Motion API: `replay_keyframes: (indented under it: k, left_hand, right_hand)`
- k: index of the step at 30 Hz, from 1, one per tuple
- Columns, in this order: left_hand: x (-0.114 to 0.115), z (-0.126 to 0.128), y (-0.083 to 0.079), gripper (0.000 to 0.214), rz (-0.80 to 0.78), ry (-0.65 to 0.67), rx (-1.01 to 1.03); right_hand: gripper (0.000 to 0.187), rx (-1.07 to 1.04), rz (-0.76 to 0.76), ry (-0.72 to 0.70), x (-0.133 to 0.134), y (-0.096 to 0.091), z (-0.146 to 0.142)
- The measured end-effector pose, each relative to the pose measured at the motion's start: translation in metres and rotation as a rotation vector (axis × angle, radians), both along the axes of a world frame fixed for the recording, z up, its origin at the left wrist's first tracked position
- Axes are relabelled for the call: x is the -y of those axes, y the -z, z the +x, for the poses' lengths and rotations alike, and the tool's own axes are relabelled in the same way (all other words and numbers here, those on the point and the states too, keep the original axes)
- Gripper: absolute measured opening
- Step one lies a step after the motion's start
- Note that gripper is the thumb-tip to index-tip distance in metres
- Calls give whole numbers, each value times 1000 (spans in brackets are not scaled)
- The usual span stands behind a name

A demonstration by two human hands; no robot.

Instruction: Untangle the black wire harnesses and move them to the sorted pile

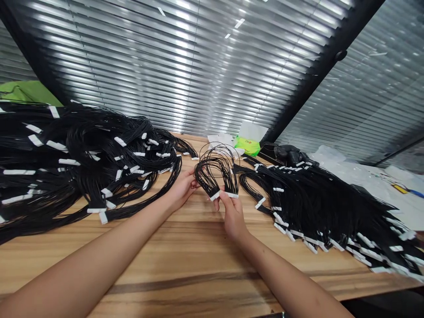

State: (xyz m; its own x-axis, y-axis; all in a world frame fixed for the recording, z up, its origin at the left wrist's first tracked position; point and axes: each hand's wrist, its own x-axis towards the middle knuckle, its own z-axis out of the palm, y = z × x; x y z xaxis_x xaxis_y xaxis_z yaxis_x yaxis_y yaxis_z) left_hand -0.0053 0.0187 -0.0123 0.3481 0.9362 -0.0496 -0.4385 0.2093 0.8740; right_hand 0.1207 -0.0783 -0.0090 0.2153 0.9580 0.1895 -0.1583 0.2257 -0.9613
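Looped black wire harness (217, 170) held at frame centre, above the wooden table (185, 256).
Left hand (180, 189) grips its wires; right hand (232, 216) pinches its white connectors (232, 194). Left pile (82, 168) and right pile (318, 203) flank it; green packet (247, 145) print is too small to read.

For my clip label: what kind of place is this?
Probably a wiring workshop: a left pile and right pile of black wires with white plugs on a wooden table; left hand and right hand hold one bundle.
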Motion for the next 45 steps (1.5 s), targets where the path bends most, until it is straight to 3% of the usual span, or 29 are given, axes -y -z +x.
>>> replay_keyframes:
  k: [4,10,19,26,32,37,45]
  left_hand:
    - [-2,-3,0,34,317,-260,-190]
    - [22,-5,-13,17,942,-401,-615]
    - [29,-8,-15,25,1371,-562,-865]
    - [31,-10,-16,32,1401,-537,-1010]
    - [25,-11,-16,31,1408,-454,-950]
    - [27,-11,-19,26,1329,-335,-934]
    - [26,-11,-22,18,1267,-84,-926]
  right_hand:
    - [32,32,9,74,-3,2,2]
    - [30,12,20,123,-5,-2,4]
    - [29,37,29,155,-3,-7,3]
    - [31,69,17,152,-5,-4,6]
    - [32,177,-23,127,-7,2,8]
    - [42,392,-12,95,-6,0,10]
    - [38,786,140,149,-9,-5,24]
